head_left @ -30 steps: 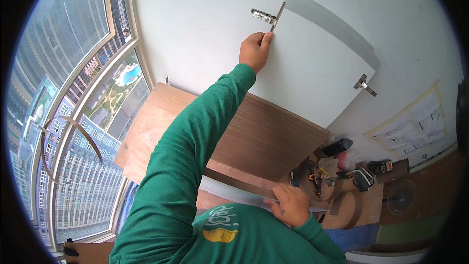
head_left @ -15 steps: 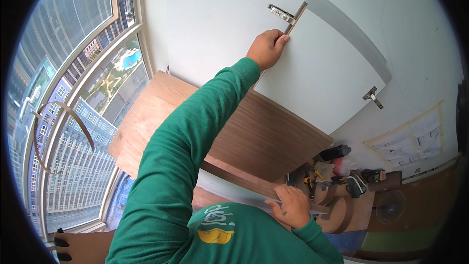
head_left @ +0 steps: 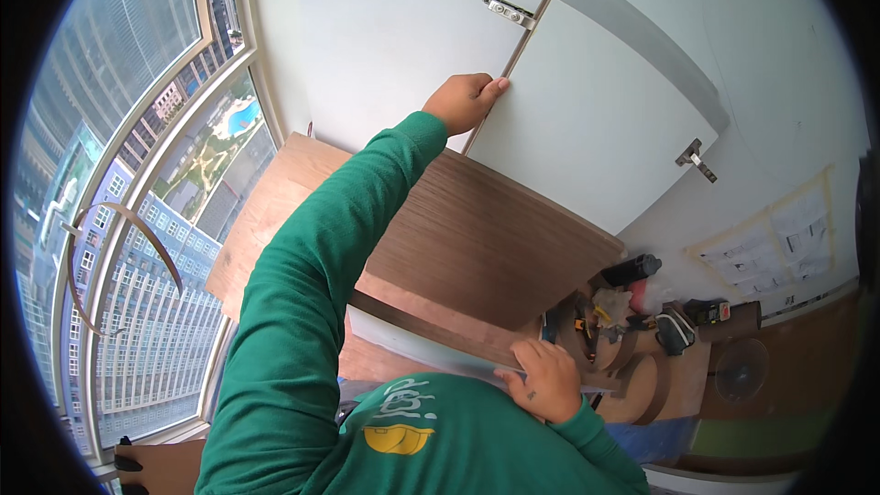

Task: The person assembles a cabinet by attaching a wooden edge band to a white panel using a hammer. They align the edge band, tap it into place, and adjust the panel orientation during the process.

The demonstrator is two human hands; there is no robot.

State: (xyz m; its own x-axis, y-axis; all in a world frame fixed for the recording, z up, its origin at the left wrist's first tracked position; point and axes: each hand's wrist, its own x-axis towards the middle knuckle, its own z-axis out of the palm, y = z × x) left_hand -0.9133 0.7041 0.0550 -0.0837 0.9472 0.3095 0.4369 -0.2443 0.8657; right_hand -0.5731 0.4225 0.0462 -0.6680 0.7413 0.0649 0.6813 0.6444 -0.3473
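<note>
A white cabinet door (head_left: pixel 596 110) with two metal hinges stands tilted at the wall, its lower edge by a brown wood-grain board (head_left: pixel 486 238). My left hand (head_left: pixel 467 101) is closed on the door's left edge, thumb on the white face, below the upper-left hinge (head_left: pixel 510 11). The other hinge (head_left: pixel 697 160) sticks out at the lower right corner. Close to my body, my right hand (head_left: pixel 548 383) curls over the brown edge of a second white panel (head_left: pixel 412 337); its fingertips are partly hidden.
A large window (head_left: pixel 156 220) fills the left side, with a curled strip (head_left: pixel 147 229) in front of it. Tools and bags (head_left: pixel 610 307) crowd the right, near a round fan (head_left: pixel 741 370). Drawings (head_left: pixel 765 238) are taped to the wall.
My left hand has slid down the door's edge, farther from the upper hinge. The whole view has shifted slightly. My right hand has stayed at the second panel.
</note>
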